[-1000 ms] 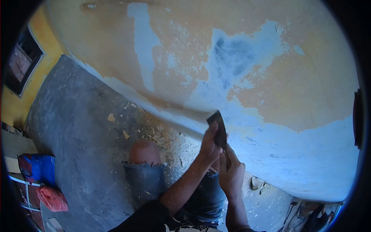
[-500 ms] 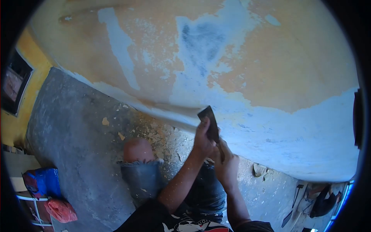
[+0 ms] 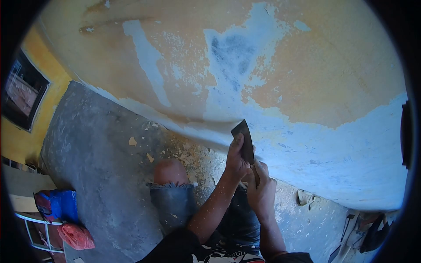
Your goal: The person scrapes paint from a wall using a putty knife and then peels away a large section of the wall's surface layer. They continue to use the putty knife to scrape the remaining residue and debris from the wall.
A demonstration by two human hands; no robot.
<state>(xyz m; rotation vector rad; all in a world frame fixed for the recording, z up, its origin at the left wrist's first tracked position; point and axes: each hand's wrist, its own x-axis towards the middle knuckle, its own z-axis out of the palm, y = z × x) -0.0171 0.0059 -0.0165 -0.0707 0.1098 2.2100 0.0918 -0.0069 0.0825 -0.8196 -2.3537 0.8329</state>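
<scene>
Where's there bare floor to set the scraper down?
The widest open patch is the grey floor between the red plastic bag and the bent knee, with only small specks on it. It's crowded between knee and wall, where flakes litter the floor, and around the left hand and right hand.

The wall (image 3: 333, 79) spans the front and right and meets, at far left, a side wall (image 3: 48, 65) with a window (image 3: 26, 90) in it. On the floor (image 3: 101, 162) between the wall and the knee (image 3: 171, 172) lie loose chips (image 3: 132, 141), with a larger flake (image 3: 303, 197) near the wall's foot, right of the knee. At lower left, a bag (image 3: 66, 205) lies beyond a sack (image 3: 76, 236), both beside a rack (image 3: 43, 236), while a long tool (image 3: 345, 228) lies well apart at lower right.
</scene>
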